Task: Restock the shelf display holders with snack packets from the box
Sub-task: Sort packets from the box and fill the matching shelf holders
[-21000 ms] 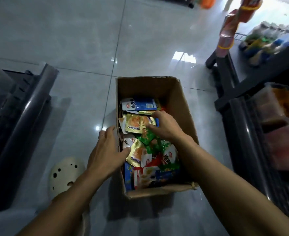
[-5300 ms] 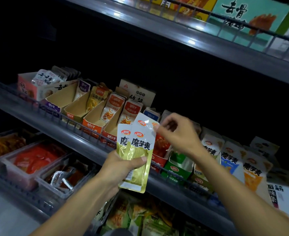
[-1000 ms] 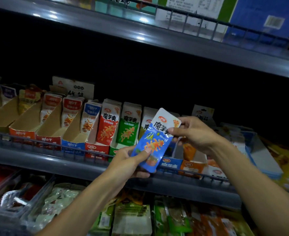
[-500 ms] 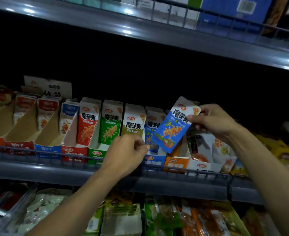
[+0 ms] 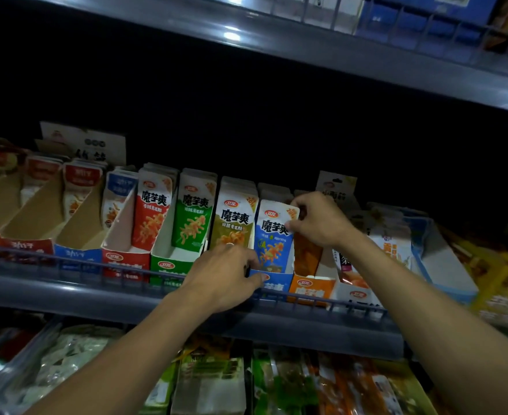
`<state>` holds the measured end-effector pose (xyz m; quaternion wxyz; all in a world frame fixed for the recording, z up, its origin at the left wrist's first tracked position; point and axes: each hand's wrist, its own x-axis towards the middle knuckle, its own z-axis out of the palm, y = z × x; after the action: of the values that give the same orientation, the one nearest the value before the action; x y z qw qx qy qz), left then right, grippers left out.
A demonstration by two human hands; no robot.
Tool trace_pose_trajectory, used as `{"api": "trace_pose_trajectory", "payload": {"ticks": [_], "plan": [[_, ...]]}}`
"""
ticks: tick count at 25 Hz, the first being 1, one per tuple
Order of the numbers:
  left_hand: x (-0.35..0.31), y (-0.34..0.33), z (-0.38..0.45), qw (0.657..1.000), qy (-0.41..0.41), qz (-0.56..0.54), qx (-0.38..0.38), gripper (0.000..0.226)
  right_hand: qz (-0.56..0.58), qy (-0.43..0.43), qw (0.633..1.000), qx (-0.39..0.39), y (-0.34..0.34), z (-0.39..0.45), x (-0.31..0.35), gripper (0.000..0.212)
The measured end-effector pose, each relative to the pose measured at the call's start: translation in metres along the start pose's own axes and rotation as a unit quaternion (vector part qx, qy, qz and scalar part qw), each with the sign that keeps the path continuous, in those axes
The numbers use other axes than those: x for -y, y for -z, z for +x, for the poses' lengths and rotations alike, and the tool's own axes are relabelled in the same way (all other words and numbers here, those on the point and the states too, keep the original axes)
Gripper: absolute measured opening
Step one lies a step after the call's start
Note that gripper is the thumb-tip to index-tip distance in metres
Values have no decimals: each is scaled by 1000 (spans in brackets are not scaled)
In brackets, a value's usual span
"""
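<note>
Right hand (image 5: 318, 223) pinching blue packet (image 5: 272, 238) top, left hand (image 5: 225, 277) gripping blue holder (image 5: 276, 284) front.

Grey metal shelves (image 5: 66, 298) with wire rails (image 5: 351, 307) standing tiered; overhead light glinting off upper shelf edge (image 5: 231, 35); recess behind lying dark.

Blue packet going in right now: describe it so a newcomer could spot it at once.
Find the middle shelf with its row of cardboard holders. Near the centre, the blue packet stands upright in the blue holder, between an olive packet and an orange holder. Only this one is pinched at its top corner by the right hand.
</note>
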<state>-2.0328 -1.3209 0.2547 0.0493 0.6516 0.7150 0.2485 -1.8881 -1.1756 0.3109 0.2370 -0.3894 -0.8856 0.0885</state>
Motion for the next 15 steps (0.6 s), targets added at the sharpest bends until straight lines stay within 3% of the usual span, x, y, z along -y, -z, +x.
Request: {"api": "trace_pose_trajectory", "payload": {"ticks": [5,10,15], "plan": [[4,-2,1,1000,-2,-22,-8,24,-21,-13,998,-54,-7,9,-6,30],[7,-2,2,999,-16,-50,-15,24,-61,-35,995,-73,-16,13,-6,18],[10,-2,6,997,-20,-69,-30,17,-75,-27,991,-107,-5,15,-2,24]]}}
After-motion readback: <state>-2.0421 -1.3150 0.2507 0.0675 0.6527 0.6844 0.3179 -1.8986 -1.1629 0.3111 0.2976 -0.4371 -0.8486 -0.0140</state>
